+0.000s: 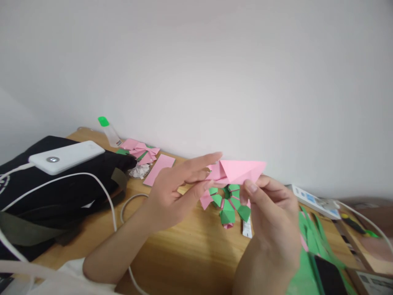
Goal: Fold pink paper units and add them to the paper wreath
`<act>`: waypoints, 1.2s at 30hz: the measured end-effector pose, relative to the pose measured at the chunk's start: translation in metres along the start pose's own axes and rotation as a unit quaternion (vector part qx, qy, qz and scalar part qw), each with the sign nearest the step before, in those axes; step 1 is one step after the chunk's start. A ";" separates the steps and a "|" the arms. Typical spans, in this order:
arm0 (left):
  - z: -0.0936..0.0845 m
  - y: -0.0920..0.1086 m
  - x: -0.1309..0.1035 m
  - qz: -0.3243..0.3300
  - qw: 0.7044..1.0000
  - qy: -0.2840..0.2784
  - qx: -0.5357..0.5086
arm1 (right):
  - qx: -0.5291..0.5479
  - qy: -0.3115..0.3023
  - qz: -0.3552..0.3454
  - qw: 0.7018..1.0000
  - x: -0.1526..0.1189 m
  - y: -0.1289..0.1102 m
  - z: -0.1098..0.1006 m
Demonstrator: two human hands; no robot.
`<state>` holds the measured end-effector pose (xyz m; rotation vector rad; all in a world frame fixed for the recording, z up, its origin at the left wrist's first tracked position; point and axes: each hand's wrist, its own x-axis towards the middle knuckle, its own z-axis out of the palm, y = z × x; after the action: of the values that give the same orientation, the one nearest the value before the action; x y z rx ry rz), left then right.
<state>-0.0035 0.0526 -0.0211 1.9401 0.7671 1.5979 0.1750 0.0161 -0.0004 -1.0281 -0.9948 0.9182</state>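
Note:
A strip of pink paper (pixel 245 168), folded to a point at its right end, is held up above the table. My right hand (pixel 273 209) pinches its lower right edge between thumb and fingers. At the left end, the thumb and fingers of my left hand (pixel 181 188) close on the paper, with the index finger stretched out past it. Behind and below lies a ring of folded green and pink paper pieces (pixel 227 216), partly hidden by my hands and the held paper.
A glue bottle with a green cap (pixel 111 133), folded pink pieces (pixel 143 149) and a flat pink sheet (pixel 159 169) lie back left. A white power bank (pixel 67 157) rests on a black bag (pixel 61 196). At right are a power strip (pixel 316 201), green paper (pixel 302 270) and a phone (pixel 330 276).

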 end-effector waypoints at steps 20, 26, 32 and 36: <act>0.017 0.012 0.003 -0.197 0.957 -0.052 -0.208 | -0.035 -0.040 0.014 0.999 0.000 0.019 0.020; 0.018 0.010 0.000 -0.211 0.947 -0.070 -0.233 | -0.029 -0.034 0.003 0.999 -0.002 0.015 0.020; 0.018 0.015 0.004 -0.194 0.962 -0.056 -0.183 | -0.016 -0.030 -0.007 0.999 -0.002 0.011 0.020; 0.018 0.017 0.003 -0.231 0.952 -0.028 -0.199 | -0.010 -0.048 -0.018 0.999 0.000 0.016 0.015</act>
<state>0.0169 0.0421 -0.0107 1.3857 0.7401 1.2846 0.1590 0.0241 -0.0125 -0.9864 -1.1017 0.9360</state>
